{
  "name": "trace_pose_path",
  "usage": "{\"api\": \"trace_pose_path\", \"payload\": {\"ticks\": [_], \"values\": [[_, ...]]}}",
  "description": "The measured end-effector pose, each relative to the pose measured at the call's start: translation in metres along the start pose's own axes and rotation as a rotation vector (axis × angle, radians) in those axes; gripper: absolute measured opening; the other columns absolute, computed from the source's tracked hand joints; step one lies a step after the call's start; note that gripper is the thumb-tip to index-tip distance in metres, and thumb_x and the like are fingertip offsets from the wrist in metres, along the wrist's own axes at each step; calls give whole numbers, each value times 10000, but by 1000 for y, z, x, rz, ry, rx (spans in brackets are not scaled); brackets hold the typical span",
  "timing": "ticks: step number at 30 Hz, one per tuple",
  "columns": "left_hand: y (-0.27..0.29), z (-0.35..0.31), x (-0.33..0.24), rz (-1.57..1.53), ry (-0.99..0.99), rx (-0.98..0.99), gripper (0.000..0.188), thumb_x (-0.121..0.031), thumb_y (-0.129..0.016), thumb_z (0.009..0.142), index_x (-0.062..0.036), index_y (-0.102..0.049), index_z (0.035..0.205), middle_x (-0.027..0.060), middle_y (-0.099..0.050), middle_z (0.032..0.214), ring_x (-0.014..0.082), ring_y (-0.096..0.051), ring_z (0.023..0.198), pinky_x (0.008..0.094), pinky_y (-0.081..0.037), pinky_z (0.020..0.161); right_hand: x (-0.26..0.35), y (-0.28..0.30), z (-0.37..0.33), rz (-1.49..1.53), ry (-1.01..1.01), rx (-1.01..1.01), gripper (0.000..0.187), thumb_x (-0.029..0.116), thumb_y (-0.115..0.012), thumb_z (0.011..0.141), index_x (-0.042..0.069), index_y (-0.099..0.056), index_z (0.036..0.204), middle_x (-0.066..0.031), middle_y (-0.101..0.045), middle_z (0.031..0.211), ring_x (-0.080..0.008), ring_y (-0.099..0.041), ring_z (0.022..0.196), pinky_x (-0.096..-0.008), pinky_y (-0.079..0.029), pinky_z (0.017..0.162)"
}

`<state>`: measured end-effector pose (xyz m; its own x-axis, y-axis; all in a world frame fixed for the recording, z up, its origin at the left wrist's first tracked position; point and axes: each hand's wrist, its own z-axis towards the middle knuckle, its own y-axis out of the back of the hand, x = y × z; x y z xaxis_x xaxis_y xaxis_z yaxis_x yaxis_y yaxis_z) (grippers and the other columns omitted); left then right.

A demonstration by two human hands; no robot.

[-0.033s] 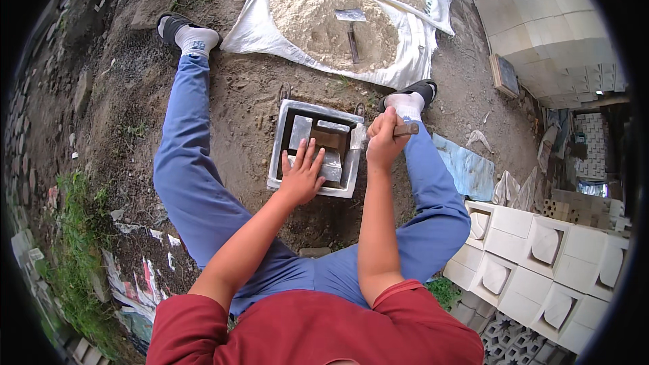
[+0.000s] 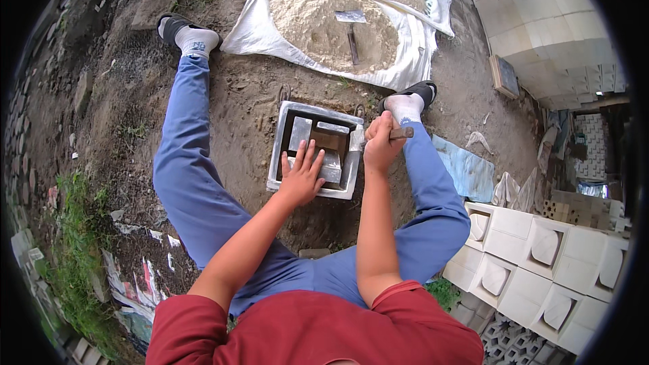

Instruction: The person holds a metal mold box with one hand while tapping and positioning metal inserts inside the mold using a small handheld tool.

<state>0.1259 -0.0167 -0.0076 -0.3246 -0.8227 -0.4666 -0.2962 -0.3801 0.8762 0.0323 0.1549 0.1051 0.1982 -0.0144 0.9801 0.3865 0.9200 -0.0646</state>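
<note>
"While the left hand (image 2: 302, 179) lies spread open over the metal mould (image 2: 351, 169), where is this mould?"
"At the sand heap's (image 2: 304, 20) six o'clock; the right hand (image 2: 381, 147), closed, grips a brown handle (image 2: 403, 133)."

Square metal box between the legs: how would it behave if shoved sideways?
The metal box looks stiff, given its thick rim. Probably heavy, with metal blocks inside. Unlikely to roll: square-cornered, resting on soil.

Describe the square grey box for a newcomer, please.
Start at the white sheet spread under pale sandy material. Lower in view, between the blue trouser legs, sits the box. Unlike the pale blocks at right, it is grey and under the left hand.
</note>
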Motion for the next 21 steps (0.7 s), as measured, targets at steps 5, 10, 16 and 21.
{"api": "trace_pose_path", "payload": {"ticks": [5, 10, 16, 21], "values": [[-2, 1, -4, 19, -44, -50, 796, -461, -621, 976, -162, -307, 1643, 148, -99, 1755, 355, -28, 1626, 760, -125, 1169, -101, 20, -8, -180, -37, -36, 511, 320, -515, 1081, 61, -501, 640, 13, -467, 563, -102, -435, 526, -326, -316, 516], [1, 1, -2, 29, -32, -55, 787, -476, -616, 971, -166, -329, 1635, 149, -111, 1752, 358, -51, 1623, 759, -131, 1170, -85, 10, -5, -119, -21, -14, 507, 302, -529, 1082, 69, -476, 634, 27, -448, 560, -87, -418, 524, -320, -299, 513], [11, -2, -10, -71, -25, -81, 856, -408, -657, 970, -156, -233, 1669, 167, -47, 1758, 377, -43, 1623, 701, -116, 1203, -36, 27, -15, -15, -24, -1, 506, 284, -544, 1092, 109, -417, 634, 52, -423, 572, -63, -374, 522, -305, -269, 507], [13, -2, -5, -210, 25, -202, 941, -362, -699, 942, -151, -162, 1685, 212, -6, 1750, 397, -21, 1620, 630, -64, 1246, 28, 15, -14, 269, 41, -104, 477, 281, -534, 1098, 126, -413, 663, 52, -398, 598, -61, -341, 535, -286, -290, 518]]}}
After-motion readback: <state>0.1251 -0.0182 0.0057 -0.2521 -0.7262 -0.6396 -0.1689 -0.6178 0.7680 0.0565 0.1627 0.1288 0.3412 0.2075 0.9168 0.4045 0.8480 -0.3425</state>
